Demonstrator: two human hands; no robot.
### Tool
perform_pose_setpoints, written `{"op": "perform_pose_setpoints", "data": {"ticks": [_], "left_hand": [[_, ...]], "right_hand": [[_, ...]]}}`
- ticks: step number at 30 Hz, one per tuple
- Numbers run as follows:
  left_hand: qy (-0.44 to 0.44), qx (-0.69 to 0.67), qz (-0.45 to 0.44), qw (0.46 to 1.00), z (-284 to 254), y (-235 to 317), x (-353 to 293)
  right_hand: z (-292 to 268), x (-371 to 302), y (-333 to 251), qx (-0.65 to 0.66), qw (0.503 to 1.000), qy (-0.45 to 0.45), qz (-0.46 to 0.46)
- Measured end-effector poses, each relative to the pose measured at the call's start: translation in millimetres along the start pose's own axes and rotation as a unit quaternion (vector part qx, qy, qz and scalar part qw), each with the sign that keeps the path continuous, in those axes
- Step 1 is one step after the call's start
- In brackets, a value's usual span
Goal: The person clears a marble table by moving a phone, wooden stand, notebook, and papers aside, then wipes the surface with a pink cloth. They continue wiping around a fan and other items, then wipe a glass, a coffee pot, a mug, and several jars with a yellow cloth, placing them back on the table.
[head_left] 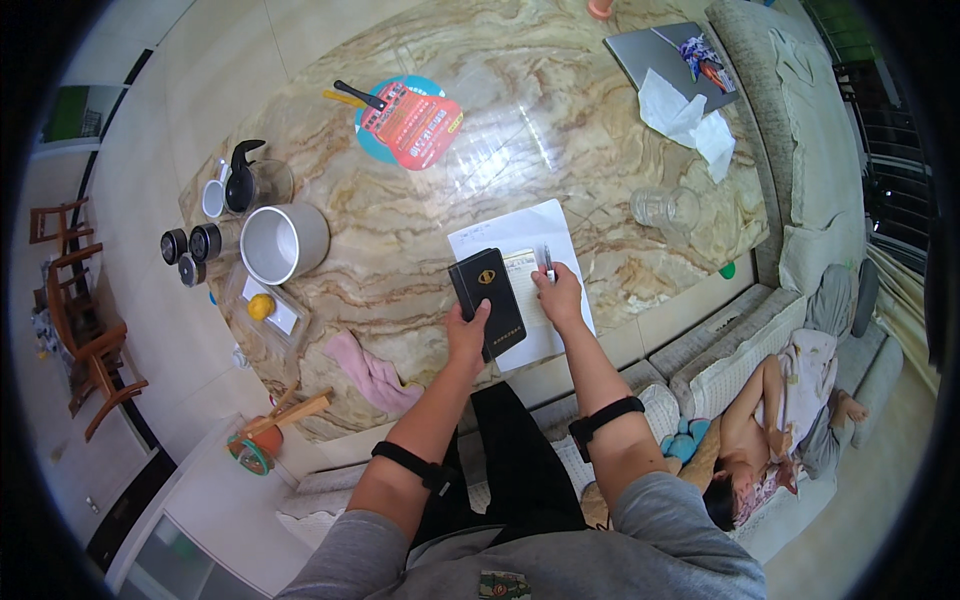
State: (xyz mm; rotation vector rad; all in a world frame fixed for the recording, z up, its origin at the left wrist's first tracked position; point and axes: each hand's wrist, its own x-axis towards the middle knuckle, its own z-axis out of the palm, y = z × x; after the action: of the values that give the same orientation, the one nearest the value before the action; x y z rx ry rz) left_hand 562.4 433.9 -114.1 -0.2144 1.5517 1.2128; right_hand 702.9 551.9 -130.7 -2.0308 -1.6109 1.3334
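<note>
A pale tiled floor surrounds a large glossy marble bench veined in tan and cream, with a grey sofa along its right side where another person lies resting.

At nine o'clock on the bench stand small dark round tins, a black-lidded glass jug and a wide white cylindrical pot; just below them lies a clear plastic bag with a yellow round fruit inside. A pink crumpled cloth sits at seven o'clock near the edge.

At twelve o'clock lies a round teal hand fan with a red rectangular printed panel and a black handle.

Near the edge at six o'clock, the left hand is closed around the lower end of a black booklet with a small gold emblem, holding it upright over a white sheet of paper. The right hand presses on a small pale lined notepad on that sheet, fingers pinched on a slim pen. Whether anything is written yet is too small to tell; the work looks to be in its middle, booklet out and pen poised.

Further right, an overturned clear glass jar lies at three o'clock, with crumpled white tissue and a grey closed laptop at one o'clock.
</note>
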Motion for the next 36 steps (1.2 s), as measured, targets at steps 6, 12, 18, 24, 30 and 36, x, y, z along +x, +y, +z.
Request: {"op": "perform_pose_setpoints", "data": {"ticks": [6, 12, 18, 24, 30, 36], "left_hand": [[-0.021, -0.004, -0.011, 1.0, -3.3, 25.4, -7.6], [-0.014, -0.049, -0.065, 0.997, 7.3, 31.2, 3.6], [-0.033, 0.04, 0.009, 0.999, 4.3, 26.1, 2.9], [-0.038, 0.061, 0.011, 0.997, 6.4, 24.9, 2.9], [-0.013, 0.21, 0.086, 0.974, 1.5, 3.8, 21.6], [0.006, 0.213, 0.083, 0.973, 2.4, -12.8, 24.9]], "right_hand": [[-38.6, 8.0, -11.5, 0.102, 0.994, 0.047, -0.007], [-21.1, -7.6, -36.1, 0.123, 0.988, -0.088, 0.012], [15.7, -13.6, -35.8, 0.002, 0.989, -0.035, -0.141], [-33.6, 7.1, -10.4, -0.132, 0.979, 0.104, -0.116], [-39.2, 10.1, -2.2, -0.205, 0.977, 0.055, -0.026], [-33.4, 7.2, -4.0, -0.163, 0.983, 0.086, -0.001]]}}
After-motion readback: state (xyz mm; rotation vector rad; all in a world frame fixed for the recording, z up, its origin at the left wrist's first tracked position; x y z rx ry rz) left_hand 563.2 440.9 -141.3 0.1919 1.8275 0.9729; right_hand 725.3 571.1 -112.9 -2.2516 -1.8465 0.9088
